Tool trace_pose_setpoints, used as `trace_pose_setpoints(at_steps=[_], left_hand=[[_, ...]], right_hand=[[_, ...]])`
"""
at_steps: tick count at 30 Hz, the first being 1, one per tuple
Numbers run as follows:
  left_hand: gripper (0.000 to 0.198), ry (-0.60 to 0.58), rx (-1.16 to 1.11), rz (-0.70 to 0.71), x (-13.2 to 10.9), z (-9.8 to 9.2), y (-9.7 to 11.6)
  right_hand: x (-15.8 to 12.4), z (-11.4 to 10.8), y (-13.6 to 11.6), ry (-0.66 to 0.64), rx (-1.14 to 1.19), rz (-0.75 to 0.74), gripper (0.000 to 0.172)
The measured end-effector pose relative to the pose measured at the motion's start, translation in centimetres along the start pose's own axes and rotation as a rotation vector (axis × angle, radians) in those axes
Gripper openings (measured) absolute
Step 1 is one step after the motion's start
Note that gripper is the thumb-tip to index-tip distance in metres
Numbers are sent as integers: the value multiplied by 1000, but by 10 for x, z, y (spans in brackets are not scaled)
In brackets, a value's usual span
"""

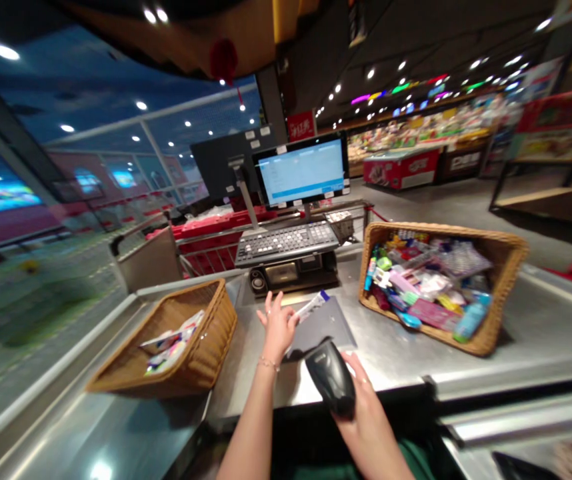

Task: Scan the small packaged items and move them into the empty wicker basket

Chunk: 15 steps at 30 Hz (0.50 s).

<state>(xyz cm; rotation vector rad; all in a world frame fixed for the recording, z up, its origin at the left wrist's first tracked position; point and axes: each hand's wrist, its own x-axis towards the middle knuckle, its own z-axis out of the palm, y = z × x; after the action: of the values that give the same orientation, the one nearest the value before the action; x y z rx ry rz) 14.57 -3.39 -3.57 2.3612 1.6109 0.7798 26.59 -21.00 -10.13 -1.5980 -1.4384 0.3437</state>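
Observation:
My left hand (277, 328) holds a small white tube with a blue cap (312, 306) over the steel checkout counter (396, 353), thumb and fingers pinched on its near end. My right hand (361, 393) grips a black handheld barcode scanner (331, 381), its head turned toward the tube. A dark grey pad (323, 325) lies on the counter under the tube. Directly behind it stand the keyboard (286, 241) and the lit till screen (302, 171).
A wicker basket (496, 293) at right is tipped toward me and full of small packaged goods. Another wicker basket (201, 353) at left holds a few packets. Red shopping baskets (216, 233) stand behind the till. Shop displays fill the far right.

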Motion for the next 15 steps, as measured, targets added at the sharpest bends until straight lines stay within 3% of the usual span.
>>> trace_pose_setpoints(at_steps=[15], left_hand=[[18, 53, -10, -49, -11, -18, -20]], right_hand=[[3, 11, -12, -71, 36, 10, 47]])
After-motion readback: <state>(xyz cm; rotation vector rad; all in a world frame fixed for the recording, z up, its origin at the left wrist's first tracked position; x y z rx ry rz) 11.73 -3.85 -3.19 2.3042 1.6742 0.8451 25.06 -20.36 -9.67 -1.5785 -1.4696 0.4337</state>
